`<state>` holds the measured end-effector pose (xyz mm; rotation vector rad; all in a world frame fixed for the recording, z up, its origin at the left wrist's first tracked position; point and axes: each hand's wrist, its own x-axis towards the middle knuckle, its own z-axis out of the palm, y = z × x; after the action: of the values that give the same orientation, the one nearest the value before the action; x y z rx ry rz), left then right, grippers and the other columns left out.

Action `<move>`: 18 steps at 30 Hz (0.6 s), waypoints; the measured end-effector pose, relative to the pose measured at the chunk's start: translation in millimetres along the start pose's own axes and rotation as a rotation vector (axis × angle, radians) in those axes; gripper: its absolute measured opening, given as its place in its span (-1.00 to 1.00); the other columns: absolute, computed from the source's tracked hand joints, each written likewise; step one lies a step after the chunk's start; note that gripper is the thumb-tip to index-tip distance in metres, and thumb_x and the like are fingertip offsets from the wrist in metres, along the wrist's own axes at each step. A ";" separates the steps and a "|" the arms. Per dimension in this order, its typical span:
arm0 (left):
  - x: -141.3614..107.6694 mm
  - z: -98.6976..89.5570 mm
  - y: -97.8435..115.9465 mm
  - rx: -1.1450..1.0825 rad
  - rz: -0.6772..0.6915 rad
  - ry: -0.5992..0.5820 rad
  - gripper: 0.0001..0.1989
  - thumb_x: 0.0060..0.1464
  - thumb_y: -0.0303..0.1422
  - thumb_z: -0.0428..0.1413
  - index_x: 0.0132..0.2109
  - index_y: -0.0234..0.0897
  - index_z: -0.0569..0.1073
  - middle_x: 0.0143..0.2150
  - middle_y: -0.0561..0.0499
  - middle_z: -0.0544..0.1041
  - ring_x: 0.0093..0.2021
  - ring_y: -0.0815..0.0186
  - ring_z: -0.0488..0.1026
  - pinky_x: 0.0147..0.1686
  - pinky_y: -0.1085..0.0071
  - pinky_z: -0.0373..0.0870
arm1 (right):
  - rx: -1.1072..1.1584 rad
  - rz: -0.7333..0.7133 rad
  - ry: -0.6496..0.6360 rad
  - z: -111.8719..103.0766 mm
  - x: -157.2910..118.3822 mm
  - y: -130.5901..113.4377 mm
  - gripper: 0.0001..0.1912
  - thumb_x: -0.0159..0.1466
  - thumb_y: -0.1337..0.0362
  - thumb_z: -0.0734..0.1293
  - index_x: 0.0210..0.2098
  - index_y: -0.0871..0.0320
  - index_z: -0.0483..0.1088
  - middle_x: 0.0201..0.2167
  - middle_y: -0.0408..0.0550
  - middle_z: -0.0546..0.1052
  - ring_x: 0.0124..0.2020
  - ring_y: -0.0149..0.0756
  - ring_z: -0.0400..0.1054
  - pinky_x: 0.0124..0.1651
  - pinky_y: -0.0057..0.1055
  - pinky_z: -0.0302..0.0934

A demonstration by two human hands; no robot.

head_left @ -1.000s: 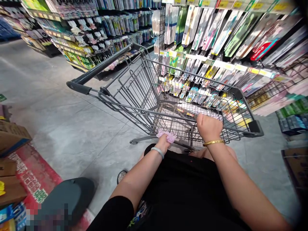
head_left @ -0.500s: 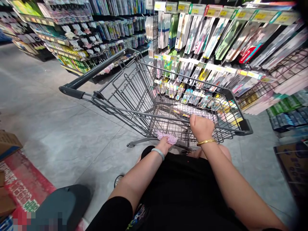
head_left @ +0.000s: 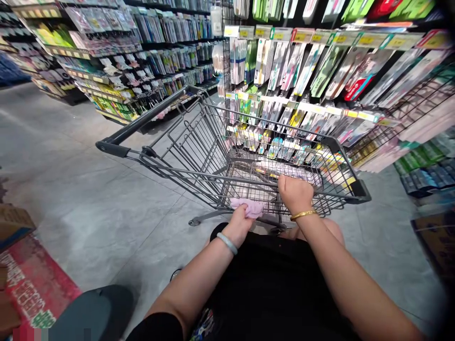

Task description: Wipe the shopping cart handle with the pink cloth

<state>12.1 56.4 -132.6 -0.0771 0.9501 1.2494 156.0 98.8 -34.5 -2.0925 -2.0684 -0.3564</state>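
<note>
Left hand (head_left: 241,223) holds pink cloth (head_left: 250,208); right hand (head_left: 295,194) clasps the cart (head_left: 227,178) — long axis crosswise, handle (head_left: 147,116) leftward.

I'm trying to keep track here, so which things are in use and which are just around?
In use:
shopping cart, gripped by the right hand
lilac cloth, held by the left hand

Just around:
hanging packets
cardboard box, far left
green packs, right side

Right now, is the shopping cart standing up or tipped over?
Standing up. The shopping cart has its open top facing upward, and a wheel rests on the floor.
</note>
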 end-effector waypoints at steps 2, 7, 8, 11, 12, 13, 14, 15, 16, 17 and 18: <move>-13.0 -6.5 11.6 -0.014 0.132 0.056 -0.72 0.05 -0.57 0.10 -0.06 -0.31 0.40 -0.27 -0.02 0.52 -0.31 0.33 0.52 -0.22 0.35 0.50 | 0.010 -0.007 0.002 0.5 0.2 0.0 -0.38 0.43 0.12 -0.02 -0.36 0.27 0.58 -0.46 0.17 0.57 -0.44 -0.19 0.44 -0.41 -0.37 -0.05; -46.0 -13.4 61.5 0.237 0.887 0.089 -0.50 -0.09 -0.53 0.18 0.01 -0.11 0.26 -0.15 0.09 0.46 -0.25 0.40 0.47 -0.12 0.38 0.44 | 0.042 -0.014 0.009 0.8 0.6 -0.7 -0.37 0.43 0.12 -0.02 -0.38 0.26 0.58 -0.48 0.16 0.57 -0.44 -0.19 0.43 -0.41 -0.37 -0.05; -50.7 -13.4 75.5 0.383 1.103 0.124 -0.50 -0.09 -0.51 0.19 0.01 -0.13 0.25 -0.09 0.04 0.44 -0.16 0.34 0.47 -0.06 0.32 0.43 | 0.047 -0.018 0.007 0.8 0.5 -0.8 -0.37 0.43 0.12 -0.02 -0.39 0.26 0.57 -0.48 0.16 0.56 -0.44 -0.19 0.43 -0.41 -0.37 -0.05; -61.1 -11.4 117.1 0.921 1.544 0.325 -0.58 -0.06 -0.49 0.16 -0.03 -0.17 0.29 0.01 -0.08 0.37 0.08 0.17 0.35 0.11 0.17 0.32 | 0.061 -0.040 -0.001 0.8 0.5 -0.5 -0.39 0.44 0.13 -0.01 -0.39 0.27 0.56 -0.46 0.16 0.57 -0.43 -0.21 0.44 -0.40 -0.39 -0.02; -63.9 -9.3 128.1 1.103 1.601 0.375 -0.61 -0.05 -0.51 0.14 -0.04 -0.18 0.32 0.01 -0.11 0.37 0.11 0.13 0.32 0.14 0.14 0.29 | 0.067 -0.047 -0.008 0.6 0.7 0.1 -0.40 0.44 0.14 -0.01 -0.39 0.27 0.56 -0.46 0.16 0.57 -0.43 -0.21 0.44 -0.39 -0.39 0.00; -66.8 -6.3 136.7 1.269 1.624 0.405 -0.62 -0.04 -0.54 0.11 -0.04 -0.19 0.34 0.01 -0.13 0.37 0.11 0.10 0.31 0.13 0.12 0.29 | 0.076 -0.051 -0.020 -0.1 1.0 0.9 -0.40 0.44 0.14 -0.02 -0.38 0.27 0.55 -0.45 0.16 0.57 -0.42 -0.21 0.45 -0.37 -0.39 0.03; -70.1 -2.3 142.7 1.413 1.621 0.413 -0.61 -0.05 -0.57 0.09 -0.04 -0.19 0.36 0.01 -0.14 0.37 0.10 0.08 0.31 0.12 0.12 0.30 | 0.089 -0.048 -0.035 -1.4 1.3 1.7 -0.40 0.44 0.15 -0.02 -0.37 0.27 0.55 -0.46 0.15 0.57 -0.41 -0.20 0.45 -0.35 -0.38 0.06; -73.6 2.7 146.4 1.530 1.600 0.409 -0.59 -0.06 -0.60 0.07 -0.04 -0.19 0.38 0.01 -0.15 0.37 0.08 0.07 0.32 0.09 0.13 0.32 | 0.113 -0.046 -0.047 -3.7 1.3 2.2 -0.41 0.45 0.15 -0.03 -0.35 0.26 0.54 -0.45 0.14 0.57 -0.39 -0.18 0.46 -0.32 -0.36 0.11; -77.5 8.5 148.2 1.614 1.566 0.400 -0.56 -0.08 -0.62 0.05 -0.03 -0.18 0.40 0.00 -0.16 0.37 0.06 0.06 0.34 0.05 0.14 0.34 | 0.157 -0.054 -0.048 -7.1 1.0 1.9 -0.43 0.45 0.15 -0.03 -0.30 0.25 0.54 -0.41 0.13 0.57 -0.33 -0.16 0.48 -0.27 -0.33 0.16; -81.4 14.9 148.8 1.665 1.526 0.385 -0.54 -0.09 -0.63 0.04 -0.02 -0.18 0.41 0.00 -0.15 0.37 0.03 0.06 0.35 0.03 0.15 0.35 | 0.221 -0.080 -0.032 -11.8 0.2 0.4 -0.46 0.45 0.15 -0.02 -0.20 0.23 0.54 -0.32 0.14 0.58 -0.23 -0.13 0.48 -0.20 -0.29 0.21; -85.3 21.5 148.7 1.683 1.485 0.361 -0.52 -0.09 -0.63 0.03 0.00 -0.17 0.41 -0.01 -0.15 0.37 0.02 0.07 0.37 0.01 0.15 0.36 | 0.301 -0.126 -0.001 -17.7 -1.2 -3.0 -0.50 0.45 0.14 -0.01 -0.07 0.19 0.51 -0.17 0.14 0.57 -0.10 -0.10 0.46 -0.09 -0.23 0.25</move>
<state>-98.5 56.8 0.1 2.0865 2.2439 1.1988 152.2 92.5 -18.1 -1.7954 -2.1077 -0.0537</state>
